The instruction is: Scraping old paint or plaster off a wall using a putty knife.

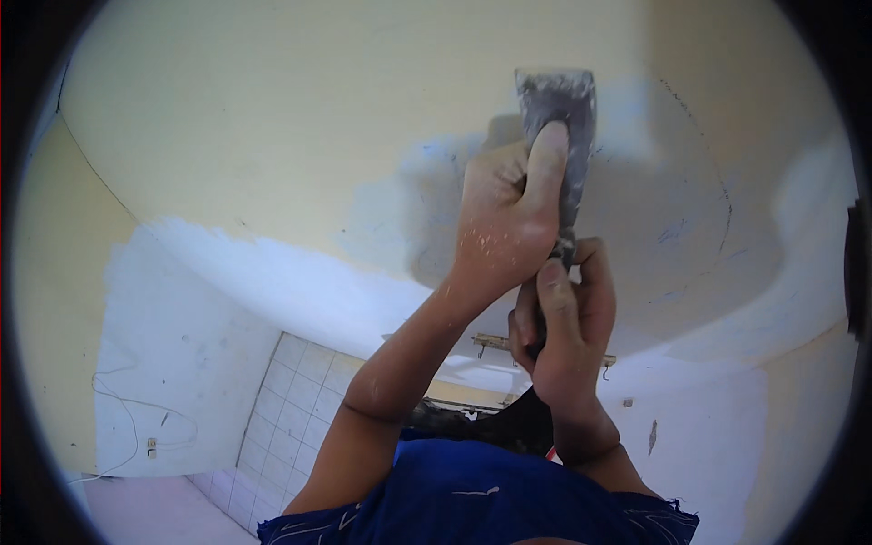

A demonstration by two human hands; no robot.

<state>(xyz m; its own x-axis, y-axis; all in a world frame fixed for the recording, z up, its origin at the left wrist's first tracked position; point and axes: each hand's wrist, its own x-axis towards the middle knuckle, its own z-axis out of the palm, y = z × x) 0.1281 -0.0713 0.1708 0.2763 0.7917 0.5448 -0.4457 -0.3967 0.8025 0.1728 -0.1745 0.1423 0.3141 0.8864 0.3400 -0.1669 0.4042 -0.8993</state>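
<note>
A putty knife with a wide grey blade, smeared with whitish filler along its edge, points up at the cream wall. My left hand is closed round the tool's upper part, its thumb lying along the blade. Pale specks dot the back of that hand. Lower down, my right hand grips the dark handle, thumb uppermost. Whether the blade edge touches the wall, I cannot tell. Behind the hands lie pale, scraped-looking patches and shadows on the wall.
A dark curved line runs down the wall at the right. A strip with hooks is fixed below my hands. White tiles, a loose cable and a wall socket are at lower left. A dark object sits at the right rim.
</note>
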